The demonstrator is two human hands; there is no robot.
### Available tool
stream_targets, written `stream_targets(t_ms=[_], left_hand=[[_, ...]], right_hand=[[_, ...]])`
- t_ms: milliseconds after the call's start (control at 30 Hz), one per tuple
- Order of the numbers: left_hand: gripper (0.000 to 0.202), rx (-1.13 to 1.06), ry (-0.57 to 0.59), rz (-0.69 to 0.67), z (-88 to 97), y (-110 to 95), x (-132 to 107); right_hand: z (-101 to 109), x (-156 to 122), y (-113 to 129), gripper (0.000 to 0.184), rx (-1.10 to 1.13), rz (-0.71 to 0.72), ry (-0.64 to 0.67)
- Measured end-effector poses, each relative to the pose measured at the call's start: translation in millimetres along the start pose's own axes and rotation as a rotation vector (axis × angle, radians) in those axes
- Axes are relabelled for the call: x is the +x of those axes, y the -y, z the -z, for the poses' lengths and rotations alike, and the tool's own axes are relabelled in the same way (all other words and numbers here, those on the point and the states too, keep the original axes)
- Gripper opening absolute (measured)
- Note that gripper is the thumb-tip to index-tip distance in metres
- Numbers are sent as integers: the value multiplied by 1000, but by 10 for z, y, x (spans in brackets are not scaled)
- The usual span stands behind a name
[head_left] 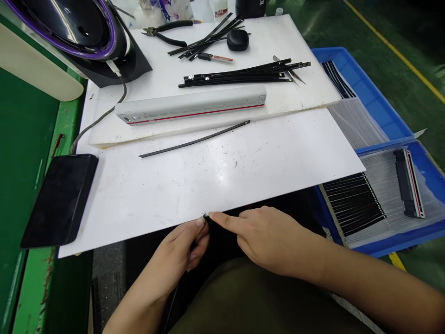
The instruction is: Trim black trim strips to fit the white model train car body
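Both hands meet just below the near edge of the white board (pixel 208 181). My left hand (pixel 181 253) is closed in a pinch on a thin black strip (pixel 206 218) that runs down towards my lap. My right hand (pixel 267 239) is closed, its forefinger and thumb pinching the same strip's top end. A single black strip (pixel 194 140) lies loose on the board in front of a long white bar with a red line (pixel 191 105). A bundle of black strips (pixel 243 74) lies behind the bar.
A black phone (pixel 60 199) lies at the left on the green bench. Blue trays (pixel 382 195) at the right hold rows of black strips and a black-and-white bar (pixel 408 183). Pliers (pixel 167 31), a black case (pixel 238 40) and tweezers (pixel 290 72) lie far back.
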State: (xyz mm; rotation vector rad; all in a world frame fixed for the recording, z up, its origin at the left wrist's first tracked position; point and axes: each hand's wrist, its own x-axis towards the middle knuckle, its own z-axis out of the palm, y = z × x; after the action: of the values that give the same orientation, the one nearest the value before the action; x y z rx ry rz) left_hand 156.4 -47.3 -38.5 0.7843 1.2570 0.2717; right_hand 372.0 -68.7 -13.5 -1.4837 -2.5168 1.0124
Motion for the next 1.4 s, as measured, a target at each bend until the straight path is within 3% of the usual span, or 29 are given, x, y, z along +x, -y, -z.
stream_targets(t_ms=[367, 567, 1033, 1400], left_hand=[[42, 62, -11, -56, -33, -29, -32], [41, 54, -1, -45, -21, -39, -25], [43, 17, -24, -17, -58, -64, -41], [42, 30, -41, -12, -60, -70, -52]], right_hand=[[-135, -86, 47, 69, -151, -50, -77], [-209, -77, 49, 67, -57, -84, -72], [-192, -77, 51, 66, -26, -44, -109], [-190, -95, 132, 69, -138, -104, -91]])
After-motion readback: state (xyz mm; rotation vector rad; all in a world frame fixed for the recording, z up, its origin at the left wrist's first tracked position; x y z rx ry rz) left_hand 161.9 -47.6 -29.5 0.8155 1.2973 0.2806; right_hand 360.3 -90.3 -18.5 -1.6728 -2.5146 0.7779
